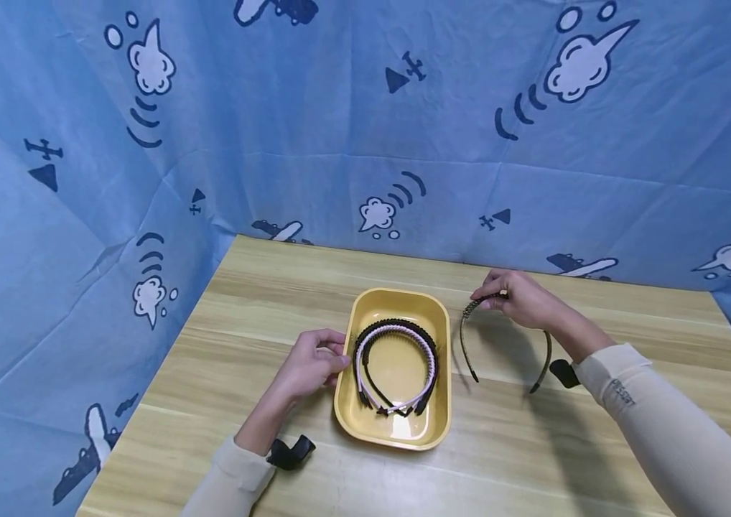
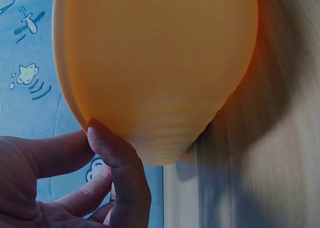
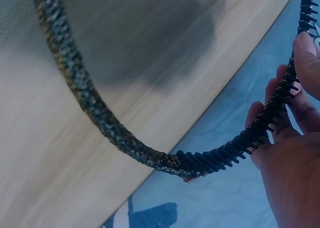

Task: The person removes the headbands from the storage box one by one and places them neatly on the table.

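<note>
My left hand (image 1: 310, 362) pinches the left rim of a yellow plastic tray (image 1: 365, 424). In the left wrist view the thumb and index finger (image 2: 120, 153) meet at the edge of that tray (image 2: 160, 47). Inside lie a lilac braided headband (image 1: 431, 352) and black headbands (image 1: 398, 321), overlapping one another. My right hand (image 1: 515, 296) holds a dark, gold-flecked headband (image 1: 462, 341) by its top, its two ends pointing toward me. Comb teeth line the inner side of this headband (image 3: 100, 117) in the right wrist view, where fingers and thumb grip the toothed part.
A wood-grain table (image 1: 230, 337) carries the tray. Blue patterned cloth (image 1: 314, 194) hangs behind the table and along its left side. A black wrist strap piece (image 1: 291, 454) sticks out by the left wrist, another (image 1: 564, 373) by the right.
</note>
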The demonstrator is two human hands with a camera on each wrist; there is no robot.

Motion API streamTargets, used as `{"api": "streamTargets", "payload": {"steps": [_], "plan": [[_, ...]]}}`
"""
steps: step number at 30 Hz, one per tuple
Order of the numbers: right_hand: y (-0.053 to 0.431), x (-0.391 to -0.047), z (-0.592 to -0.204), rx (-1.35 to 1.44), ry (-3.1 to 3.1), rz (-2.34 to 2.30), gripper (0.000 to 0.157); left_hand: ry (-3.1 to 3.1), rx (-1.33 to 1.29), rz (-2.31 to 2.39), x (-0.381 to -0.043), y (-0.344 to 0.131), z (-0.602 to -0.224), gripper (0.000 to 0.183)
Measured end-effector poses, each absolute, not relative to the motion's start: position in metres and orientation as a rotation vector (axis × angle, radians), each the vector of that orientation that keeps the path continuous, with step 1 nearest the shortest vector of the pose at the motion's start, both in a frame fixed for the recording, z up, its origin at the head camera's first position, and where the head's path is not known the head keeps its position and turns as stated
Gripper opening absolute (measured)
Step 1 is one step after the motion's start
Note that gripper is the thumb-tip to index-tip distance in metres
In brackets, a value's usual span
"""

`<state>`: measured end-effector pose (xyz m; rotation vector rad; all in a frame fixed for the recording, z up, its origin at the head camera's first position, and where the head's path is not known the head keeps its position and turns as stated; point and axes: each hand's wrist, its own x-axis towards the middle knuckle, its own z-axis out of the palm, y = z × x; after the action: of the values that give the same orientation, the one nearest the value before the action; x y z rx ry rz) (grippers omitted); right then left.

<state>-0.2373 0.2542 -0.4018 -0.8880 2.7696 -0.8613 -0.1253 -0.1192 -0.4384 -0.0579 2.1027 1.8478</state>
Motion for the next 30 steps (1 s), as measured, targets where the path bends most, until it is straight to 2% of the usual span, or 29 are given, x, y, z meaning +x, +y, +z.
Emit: {"api": "streamTargets", "payload": {"steps": [30], "plan": [[0.259,-0.271,-0.444,-0.857,2.682,-0.888,0.018,2.101,-0.056,1.855,-0.125,-0.120,-0.436,0.037]]}}
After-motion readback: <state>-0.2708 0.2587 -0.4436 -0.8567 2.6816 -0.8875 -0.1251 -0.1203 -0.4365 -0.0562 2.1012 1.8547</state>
